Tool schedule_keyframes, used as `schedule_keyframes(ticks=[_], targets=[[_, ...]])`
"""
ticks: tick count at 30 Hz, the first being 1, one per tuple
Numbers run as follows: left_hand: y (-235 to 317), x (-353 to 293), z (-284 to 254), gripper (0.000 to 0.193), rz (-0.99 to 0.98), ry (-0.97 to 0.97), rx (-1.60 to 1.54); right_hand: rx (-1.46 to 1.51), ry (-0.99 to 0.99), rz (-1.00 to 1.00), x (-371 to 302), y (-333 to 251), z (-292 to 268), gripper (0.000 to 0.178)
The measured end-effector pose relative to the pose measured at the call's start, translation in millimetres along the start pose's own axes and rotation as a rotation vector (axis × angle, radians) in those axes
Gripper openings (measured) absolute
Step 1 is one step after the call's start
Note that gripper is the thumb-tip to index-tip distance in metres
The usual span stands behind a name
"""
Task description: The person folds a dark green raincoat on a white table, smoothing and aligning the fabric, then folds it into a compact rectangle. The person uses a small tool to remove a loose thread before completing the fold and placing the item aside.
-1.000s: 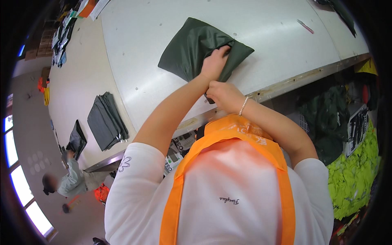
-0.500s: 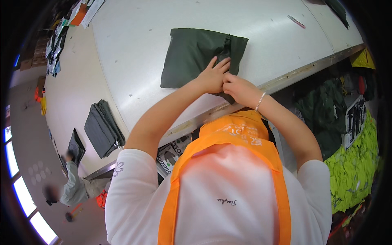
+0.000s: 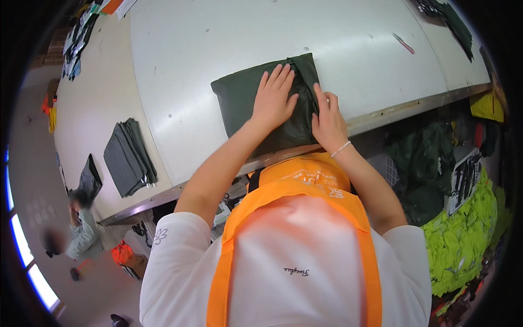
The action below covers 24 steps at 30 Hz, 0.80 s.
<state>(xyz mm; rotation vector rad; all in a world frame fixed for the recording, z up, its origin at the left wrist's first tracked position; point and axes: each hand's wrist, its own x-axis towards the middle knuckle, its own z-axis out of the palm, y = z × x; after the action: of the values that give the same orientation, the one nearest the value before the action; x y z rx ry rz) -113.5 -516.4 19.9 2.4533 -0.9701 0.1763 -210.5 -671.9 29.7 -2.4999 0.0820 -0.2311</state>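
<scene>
A dark green piece of folded, smooth fabric (image 3: 245, 90) lies on the white table (image 3: 180, 65) at its near edge, its lower part reaching to the edge. My left hand (image 3: 275, 101) rests flat on top of it, fingers spread and pointing away from me. Along the fabric's right side, a narrow folded strip (image 3: 306, 68) runs from far to near. My right hand (image 3: 330, 120) touches that side with its fingers stretched out. Neither hand is closed around the fabric.
A stack of dark green folded fabric (image 3: 128, 158) lies to the left. A pink-handled small tool (image 3: 403, 43) is at the far right. Dark fabric (image 3: 422, 163) and bright yellow-green fabric (image 3: 463, 234) are below the table at right. Another person (image 3: 84, 234) works at far left.
My hands have moved apart from their place together at the fabric's near right. The left now lies flat higher up, the right along the side. The fabric has turned and sits nearer me.
</scene>
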Motion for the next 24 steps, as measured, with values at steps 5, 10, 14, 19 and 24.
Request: schedule_keyframes(ticks=[5,10,14,19,24], targets=[[-11,-2,36,0.050,0.033,-0.110,0.261,-0.103,-0.061,-0.014,42,13,23,0.034],[-28,13,31,0.041,0.035,-0.262,0.048,-0.262,-0.200,-0.159,54,-1,37,0.029],[-53,22,-5,0.048,-0.056,-0.153,-0.189,-0.309,-0.088,-0.341,67,0,32,0.028],[-56,19,19,0.053,-0.041,-0.157,0.287,-0.115,-0.087,-0.138,108,2,48,0.024],[-59,36,12,0.045,-0.097,-0.237,0.103,-0.102,-0.287,0.053,157,22,58,0.022]])
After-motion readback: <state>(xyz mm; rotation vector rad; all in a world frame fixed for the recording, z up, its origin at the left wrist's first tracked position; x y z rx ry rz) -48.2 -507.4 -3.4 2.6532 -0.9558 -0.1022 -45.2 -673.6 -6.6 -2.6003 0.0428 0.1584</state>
